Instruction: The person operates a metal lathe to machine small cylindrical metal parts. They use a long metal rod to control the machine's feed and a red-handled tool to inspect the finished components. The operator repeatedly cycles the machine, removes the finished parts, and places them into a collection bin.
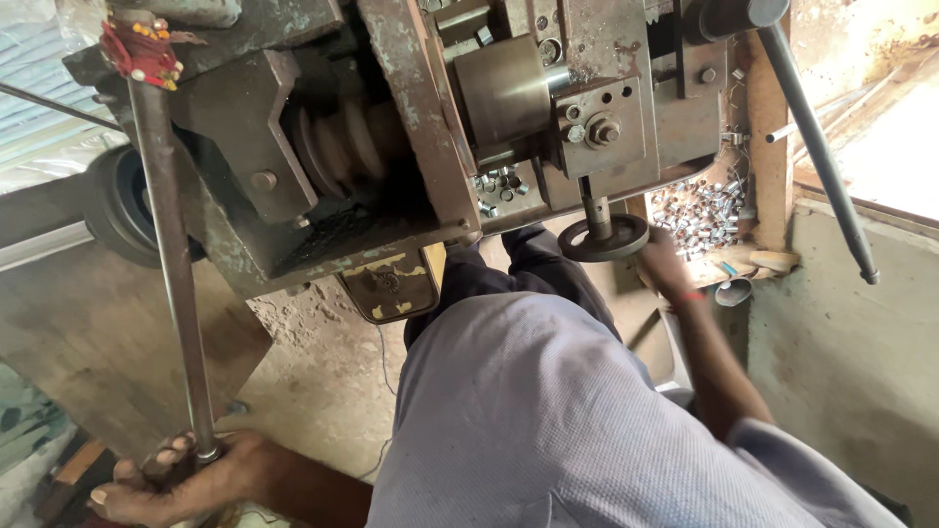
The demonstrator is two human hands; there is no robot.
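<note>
My left hand (166, 479) grips the lower end of a long steel lever bar (171, 254) that rises to the old grey-green machine (391, 127); red thread is tied round the bar's top. My right hand (665, 264) reaches up beside a dark round handwheel (604, 238) under the machine's head, fingers curled at its rim; a red band sits on that wrist. Whether the hand grips the wheel or a small part is hidden.
A tray of several small shiny metal cylinders (696, 210) lies right of the handwheel. A second long dark lever (817, 147) slants down at the right. A stepped belt pulley (337, 147) sits inside the machine. My grey shirt (548, 420) fills the lower middle, above a concrete floor.
</note>
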